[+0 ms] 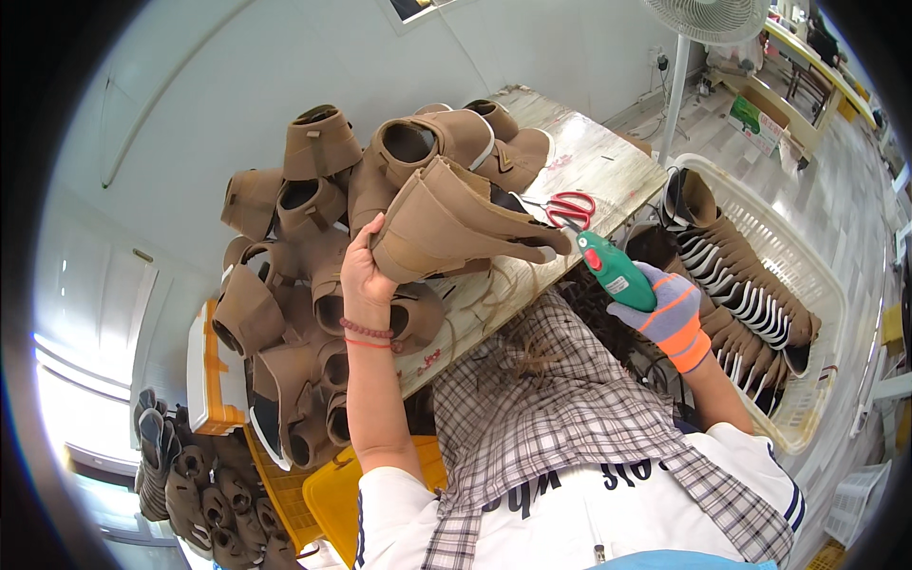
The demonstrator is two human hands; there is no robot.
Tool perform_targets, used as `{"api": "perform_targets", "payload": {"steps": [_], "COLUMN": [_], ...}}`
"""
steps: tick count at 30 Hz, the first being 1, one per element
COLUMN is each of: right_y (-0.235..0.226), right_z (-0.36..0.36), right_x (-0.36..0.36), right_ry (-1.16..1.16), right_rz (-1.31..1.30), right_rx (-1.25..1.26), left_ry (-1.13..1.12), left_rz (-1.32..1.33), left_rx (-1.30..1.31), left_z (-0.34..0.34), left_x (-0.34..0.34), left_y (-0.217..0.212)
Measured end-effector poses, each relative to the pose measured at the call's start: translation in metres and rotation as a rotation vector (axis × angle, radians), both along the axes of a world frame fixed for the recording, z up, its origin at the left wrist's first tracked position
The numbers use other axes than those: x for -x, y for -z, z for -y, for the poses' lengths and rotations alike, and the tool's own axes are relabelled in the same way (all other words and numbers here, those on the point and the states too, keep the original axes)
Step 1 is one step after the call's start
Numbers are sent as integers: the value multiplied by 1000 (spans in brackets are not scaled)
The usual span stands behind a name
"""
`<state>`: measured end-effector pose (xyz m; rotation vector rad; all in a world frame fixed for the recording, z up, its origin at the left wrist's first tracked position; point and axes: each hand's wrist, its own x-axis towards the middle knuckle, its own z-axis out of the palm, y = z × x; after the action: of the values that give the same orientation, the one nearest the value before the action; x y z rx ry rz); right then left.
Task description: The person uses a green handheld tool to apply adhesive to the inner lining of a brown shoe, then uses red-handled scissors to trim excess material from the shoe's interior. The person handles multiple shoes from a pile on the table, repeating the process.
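My left hand (364,271) grips a tan suede boot upper (456,223) by its heel end and holds it above the wooden table (608,161). My right hand (670,318), in a grey and orange work glove, holds a green hand tool (613,269) with a red button. The tool's tip touches the toe end of the boot upper. Red-handled scissors (570,207) lie on the table just behind the tool.
A heap of tan boot uppers (304,247) covers the table's left part. A white plastic basket (807,285) at the right holds a row of uppers. Yellow crates (332,484) and more uppers (199,484) sit lower left. A standing fan (708,19) is behind.
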<state>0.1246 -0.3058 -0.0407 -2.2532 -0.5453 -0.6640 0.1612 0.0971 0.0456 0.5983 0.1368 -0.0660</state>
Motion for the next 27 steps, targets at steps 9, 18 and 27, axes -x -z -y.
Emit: {"api": "perform_targets", "payload": {"steps": [9,18,27], "right_y": [-17,-16,-31], "right_z": [-9,-5,-12], "right_x": [21,19,17], "right_ry": [-58,-60,-158], "right_rz": [-59,-19,-9], "right_rx": [49,16,-113], "left_ry": [130,165,86], "left_rz": [5,-39,38], "left_rx": [85,124,42], "left_z": [5,25,59], "left_x": [11,5,19], "left_y": [-2,6,0]}}
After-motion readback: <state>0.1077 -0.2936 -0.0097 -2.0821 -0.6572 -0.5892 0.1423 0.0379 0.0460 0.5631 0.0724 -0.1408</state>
